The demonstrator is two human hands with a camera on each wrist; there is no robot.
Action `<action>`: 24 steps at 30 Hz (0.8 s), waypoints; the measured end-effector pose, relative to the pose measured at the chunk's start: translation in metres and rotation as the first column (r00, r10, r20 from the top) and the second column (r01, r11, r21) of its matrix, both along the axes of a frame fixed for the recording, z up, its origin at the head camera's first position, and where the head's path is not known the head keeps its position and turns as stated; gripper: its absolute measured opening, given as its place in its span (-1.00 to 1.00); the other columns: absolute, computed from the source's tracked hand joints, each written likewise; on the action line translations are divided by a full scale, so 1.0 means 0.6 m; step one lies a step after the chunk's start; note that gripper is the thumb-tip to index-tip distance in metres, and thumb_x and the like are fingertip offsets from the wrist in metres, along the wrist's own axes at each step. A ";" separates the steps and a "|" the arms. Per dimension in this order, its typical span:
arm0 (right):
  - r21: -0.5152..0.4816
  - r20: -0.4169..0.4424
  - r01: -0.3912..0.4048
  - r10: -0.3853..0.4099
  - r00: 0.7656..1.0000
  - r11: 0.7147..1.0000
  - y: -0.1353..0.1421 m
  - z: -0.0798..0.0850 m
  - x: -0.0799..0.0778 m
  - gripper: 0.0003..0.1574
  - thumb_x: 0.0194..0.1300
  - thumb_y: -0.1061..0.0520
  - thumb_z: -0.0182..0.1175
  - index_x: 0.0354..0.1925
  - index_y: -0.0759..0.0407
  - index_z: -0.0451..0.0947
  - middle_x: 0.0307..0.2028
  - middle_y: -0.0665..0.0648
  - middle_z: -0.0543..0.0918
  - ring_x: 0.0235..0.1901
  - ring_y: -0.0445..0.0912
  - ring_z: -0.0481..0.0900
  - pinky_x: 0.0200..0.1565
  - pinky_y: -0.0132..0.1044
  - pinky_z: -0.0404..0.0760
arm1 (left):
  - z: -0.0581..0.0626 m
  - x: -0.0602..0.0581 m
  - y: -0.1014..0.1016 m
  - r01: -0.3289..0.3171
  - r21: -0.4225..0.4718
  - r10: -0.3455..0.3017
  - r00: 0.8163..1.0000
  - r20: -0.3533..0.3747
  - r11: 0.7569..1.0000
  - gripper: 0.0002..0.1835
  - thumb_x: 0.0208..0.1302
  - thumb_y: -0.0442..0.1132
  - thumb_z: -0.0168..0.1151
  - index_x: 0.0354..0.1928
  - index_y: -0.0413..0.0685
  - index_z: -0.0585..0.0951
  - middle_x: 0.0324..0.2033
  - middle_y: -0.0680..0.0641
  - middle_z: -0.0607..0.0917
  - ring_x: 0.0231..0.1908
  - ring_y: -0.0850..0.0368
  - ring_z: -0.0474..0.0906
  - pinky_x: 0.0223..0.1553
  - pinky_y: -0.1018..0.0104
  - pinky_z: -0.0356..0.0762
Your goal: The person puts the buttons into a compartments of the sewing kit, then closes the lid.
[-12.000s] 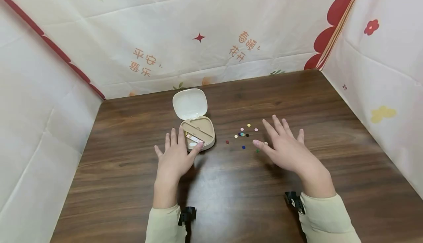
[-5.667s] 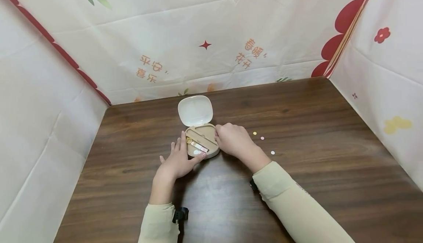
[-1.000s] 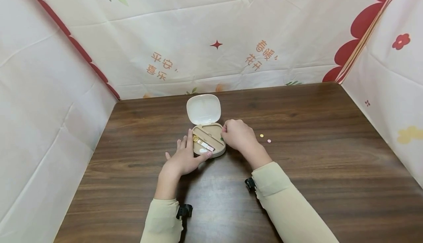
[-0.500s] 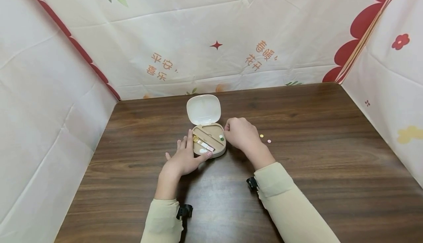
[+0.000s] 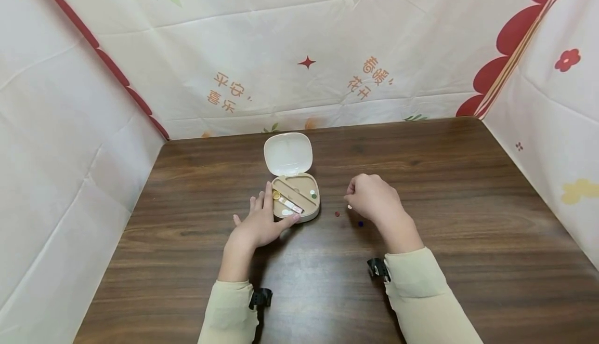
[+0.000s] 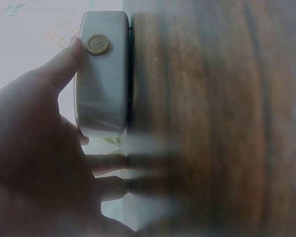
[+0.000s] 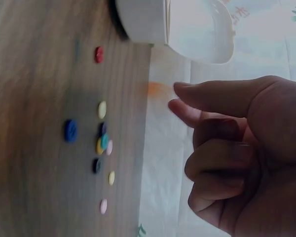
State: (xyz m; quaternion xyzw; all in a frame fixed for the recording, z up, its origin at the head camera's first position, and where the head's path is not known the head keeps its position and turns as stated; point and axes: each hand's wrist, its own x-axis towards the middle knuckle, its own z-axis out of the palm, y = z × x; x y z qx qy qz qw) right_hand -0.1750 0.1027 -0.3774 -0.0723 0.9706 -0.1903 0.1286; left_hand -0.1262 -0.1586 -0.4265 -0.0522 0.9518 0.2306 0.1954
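A small white case [image 5: 304, 182] with a beige tray stands in the middle of the table, its lid [image 5: 287, 154] raised. My left hand [image 5: 256, 227] rests against the case's near left side, fingers straight and spread, thumb at the front by a round brown knob [image 6: 97, 44]. In the tray lie a white button [image 5: 312, 192], a green button [image 5: 314, 196] and a pale strip [image 5: 290, 205] with a gold ring. Right of the case, my right hand [image 5: 374, 198] hovers over loose buttons, fingers curled, thumb and index tips close together; nothing shows between them.
A red button [image 7: 99, 55], a blue button [image 7: 71, 131] and several other small buttons lie on the brown wooden table [image 5: 187, 261]. White printed cloth [image 5: 299, 32] hangs behind the table and at both sides.
Buttons from the right have come into the tray, a green and a white one lately. My right hand has moved from the case rightward to the loose buttons. The left hand stays at the case.
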 end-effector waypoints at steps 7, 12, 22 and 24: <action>0.047 0.054 0.018 -0.020 0.998 0.999 0.022 -0.006 0.022 -0.76 0.14 0.08 0.17 -0.63 -0.02 0.44 -0.63 -0.03 0.46 -0.55 -0.07 0.41 -0.52 -0.20 0.31 | 0.002 0.000 0.001 -0.003 0.000 0.003 1.000 -0.005 1.000 0.26 0.05 0.65 -0.05 0.53 0.26 -0.46 0.57 -0.09 -0.12 0.56 -0.11 -0.30 0.27 -0.61 -0.33; 0.085 0.075 0.006 -0.012 0.997 0.996 0.030 -0.012 0.031 -0.64 0.21 0.12 0.07 -0.70 -0.02 0.30 -0.64 -0.01 0.33 -0.58 -0.08 0.32 -0.54 -0.20 0.26 | 0.003 0.000 0.002 -0.004 0.003 0.004 1.000 -0.004 1.000 0.26 0.05 0.64 -0.04 0.53 0.27 -0.46 0.57 -0.10 -0.12 0.56 -0.12 -0.31 0.27 -0.60 -0.34; 0.119 0.074 -0.014 0.005 0.997 0.993 0.037 -0.027 0.043 -0.70 0.10 0.17 0.10 -0.71 -0.02 0.35 -0.58 0.03 0.47 -0.57 -0.07 0.36 -0.54 -0.14 0.32 | 0.002 0.001 0.004 0.000 -0.002 0.000 1.000 0.003 1.000 0.26 0.04 0.66 -0.06 0.53 0.28 -0.48 0.57 -0.08 -0.13 0.56 -0.10 -0.30 0.28 -0.60 -0.32; 0.123 0.068 -0.016 0.008 0.998 0.992 0.037 -0.030 0.044 -0.69 0.11 0.16 0.10 -0.71 -0.02 0.35 -0.57 0.03 0.49 -0.57 -0.06 0.37 -0.54 -0.13 0.33 | 0.002 0.000 0.004 0.000 0.001 0.000 1.000 0.004 1.000 0.26 0.04 0.65 -0.05 0.53 0.28 -0.47 0.57 -0.09 -0.13 0.56 -0.10 -0.30 0.28 -0.60 -0.32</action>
